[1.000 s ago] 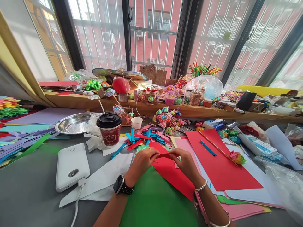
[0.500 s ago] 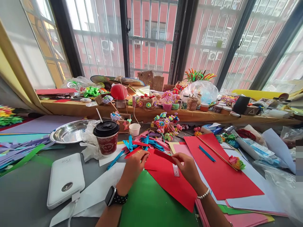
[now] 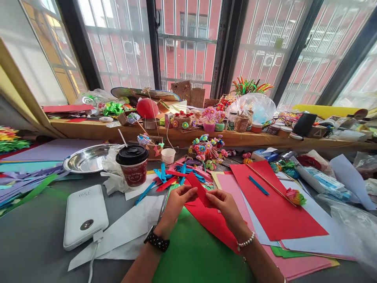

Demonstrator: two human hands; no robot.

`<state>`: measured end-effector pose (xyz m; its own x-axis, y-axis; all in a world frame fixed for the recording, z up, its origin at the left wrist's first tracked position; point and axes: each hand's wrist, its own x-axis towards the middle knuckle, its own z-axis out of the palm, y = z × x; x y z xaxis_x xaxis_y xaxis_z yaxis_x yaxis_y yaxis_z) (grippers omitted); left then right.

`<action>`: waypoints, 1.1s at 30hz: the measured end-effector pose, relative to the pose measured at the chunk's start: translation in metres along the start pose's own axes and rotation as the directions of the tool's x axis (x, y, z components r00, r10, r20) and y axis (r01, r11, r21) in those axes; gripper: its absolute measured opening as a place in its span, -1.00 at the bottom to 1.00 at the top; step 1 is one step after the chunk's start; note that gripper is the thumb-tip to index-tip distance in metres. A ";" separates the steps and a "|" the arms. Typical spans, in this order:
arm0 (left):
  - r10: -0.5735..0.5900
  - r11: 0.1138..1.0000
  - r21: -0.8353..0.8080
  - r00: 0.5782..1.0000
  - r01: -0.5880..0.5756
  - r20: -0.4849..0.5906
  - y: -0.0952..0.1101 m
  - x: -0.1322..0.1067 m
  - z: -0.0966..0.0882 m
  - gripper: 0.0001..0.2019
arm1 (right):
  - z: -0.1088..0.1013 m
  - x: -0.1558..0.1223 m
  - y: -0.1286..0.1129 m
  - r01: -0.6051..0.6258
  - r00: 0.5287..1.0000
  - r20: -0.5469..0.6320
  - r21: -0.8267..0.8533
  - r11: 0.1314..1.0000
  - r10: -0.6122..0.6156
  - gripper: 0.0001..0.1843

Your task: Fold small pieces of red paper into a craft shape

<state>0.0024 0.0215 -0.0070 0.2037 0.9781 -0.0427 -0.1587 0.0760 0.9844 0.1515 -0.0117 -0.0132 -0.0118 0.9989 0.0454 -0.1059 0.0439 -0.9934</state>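
My left hand [image 3: 176, 202] and my right hand [image 3: 225, 204] meet over the middle of the table, both pinching a narrow red paper strip [image 3: 198, 188] that tilts up to the left between them. Under the hands lie a red sheet [image 3: 215, 224] and a green sheet [image 3: 194, 255]. A black watch is on my left wrist, a pearl bracelet on my right. Just beyond the fingers lies a pile of red and blue paper strips [image 3: 179, 177].
A lidded coffee cup [image 3: 132, 164], a white power bank [image 3: 85, 215] with cable and a steel bowl [image 3: 88, 158] stand at the left. A large red sheet [image 3: 273, 204] with a wooden stick lies at the right. Paper flowers [image 3: 207, 149] and craft clutter fill the sill.
My hands have lifted the red strip off the red sheet and brought it together between the fingertips; half a second ago they were spread flat on the sheet. The view shifted slightly.
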 end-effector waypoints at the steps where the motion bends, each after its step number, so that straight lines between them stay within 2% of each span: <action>1: 0.003 1.000 0.002 1.000 -0.003 -0.025 0.000 0.000 -0.001 -0.82 | 0.001 0.000 0.000 -0.005 1.000 0.023 -0.012 1.000 0.005 -0.74; 3: 0.005 1.000 0.016 0.999 -0.005 -0.038 0.001 0.001 -0.002 -0.83 | 0.001 0.000 0.000 0.004 0.999 0.054 -0.057 0.998 -0.001 -0.73; 8: -0.028 0.995 0.096 0.996 0.020 0.086 0.001 -0.002 0.001 -0.78 | -0.003 0.003 0.001 0.073 0.997 0.025 -0.144 0.987 -0.070 -0.68; 12: -0.045 0.989 0.146 0.991 0.026 0.125 0.003 -0.003 0.005 -0.77 | -0.003 0.002 0.001 0.108 0.994 0.016 -0.218 0.970 -0.107 -0.71; 20: 0.009 0.978 0.203 0.981 -0.049 0.194 -0.001 0.000 0.001 -0.74 | -0.002 0.002 -0.001 0.038 0.998 0.047 -0.140 0.989 -0.032 -0.70; 24: 0.005 0.963 0.260 0.974 -0.065 0.226 -0.003 0.000 -0.001 -0.76 | -0.004 0.003 0.001 0.058 0.997 0.049 -0.145 0.988 -0.052 -0.72; 29: 0.032 0.977 0.200 0.983 -0.069 0.183 -0.004 0.001 -0.001 -0.77 | -0.004 0.002 0.001 0.144 0.988 0.091 -0.311 0.939 -0.122 -0.76; 33: 0.052 0.986 0.151 0.993 -0.067 0.103 -0.004 0.000 0.001 -0.75 | -0.001 0.001 0.001 0.105 0.991 0.109 -0.229 0.968 -0.082 -0.75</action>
<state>0.0035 0.0207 -0.0109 0.2933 0.9556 0.0265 -0.0239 -0.0204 0.9995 0.1525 -0.0109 -0.0142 -0.1111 0.9842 0.1375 0.1237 0.1510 -0.9808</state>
